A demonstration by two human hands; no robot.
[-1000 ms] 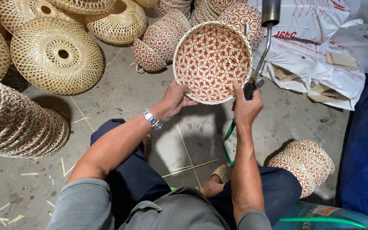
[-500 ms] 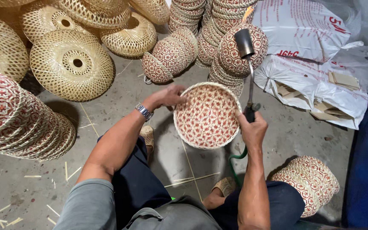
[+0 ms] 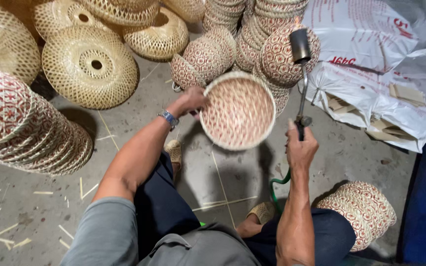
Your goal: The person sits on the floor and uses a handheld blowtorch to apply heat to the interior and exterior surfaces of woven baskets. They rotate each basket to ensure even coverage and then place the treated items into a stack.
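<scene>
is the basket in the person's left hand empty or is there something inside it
Empty. The woven basket, held by the left hand, is tipped with its opening toward the camera; only bare red-patterned weave shows inside.

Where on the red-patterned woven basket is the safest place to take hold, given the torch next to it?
Judging by its pose, grip the woven basket at its left rim, where the left hand holds it. The torch in the right hand stands by the right rim.

Left hand [image 3: 189, 100] gripping woven basket [image 3: 237, 111], right hand [image 3: 300, 148] — torch [image 3: 300, 79] upright

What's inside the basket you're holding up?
The woven basket in the left hand looks empty: only red-patterned weave shows. Its outer side faces away, unseen. The right hand holds the torch.
</scene>
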